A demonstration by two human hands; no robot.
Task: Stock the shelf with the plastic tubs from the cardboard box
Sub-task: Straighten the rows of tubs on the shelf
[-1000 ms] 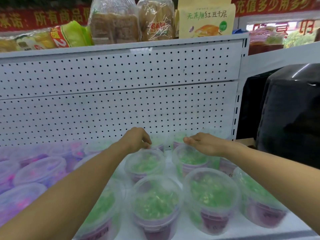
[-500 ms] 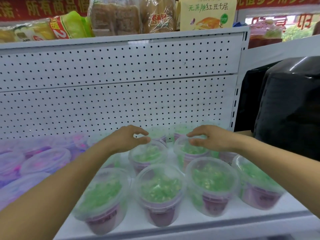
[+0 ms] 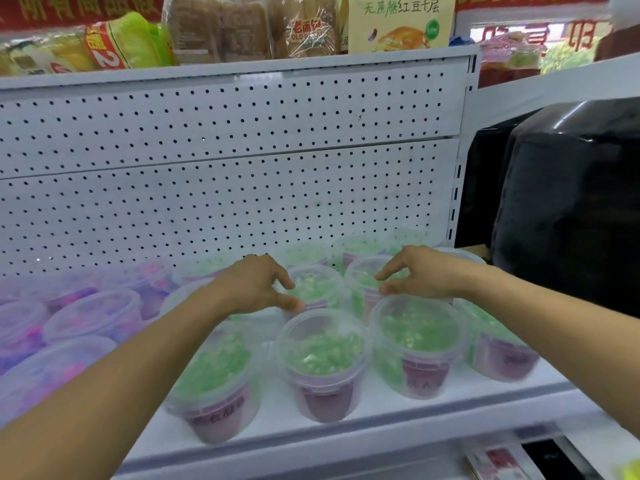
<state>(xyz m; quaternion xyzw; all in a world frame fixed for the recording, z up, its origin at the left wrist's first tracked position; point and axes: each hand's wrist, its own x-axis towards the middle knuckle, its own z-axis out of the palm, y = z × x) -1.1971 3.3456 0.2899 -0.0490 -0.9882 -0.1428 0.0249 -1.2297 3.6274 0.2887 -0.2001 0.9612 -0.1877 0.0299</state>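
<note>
Several clear plastic tubs with green contents and purple labels stand on the white shelf [image 3: 346, 424]; one front tub [image 3: 323, 355] sits in the middle, another [image 3: 417, 344] to its right. My left hand [image 3: 258, 284] hovers above a back-row tub [image 3: 315, 284], fingers loosely curled, holding nothing. Just over another back-row tub [image 3: 363, 278] is my right hand [image 3: 420, 271], fingers relaxed and empty. The cardboard box is out of view.
Tubs with pink and purple contents [image 3: 93, 315] fill the shelf's left side. A white pegboard back panel [image 3: 225, 188] rises behind. Bread bags [image 3: 221, 27] and a yellow packet [image 3: 400, 22] sit on the upper shelf. A black wrapped bulk [image 3: 571, 209] stands at the right.
Both hands have drawn back toward me from the back row and their fingers have spread and curled downward. The view has risen, showing more of the shelf's front edge.
</note>
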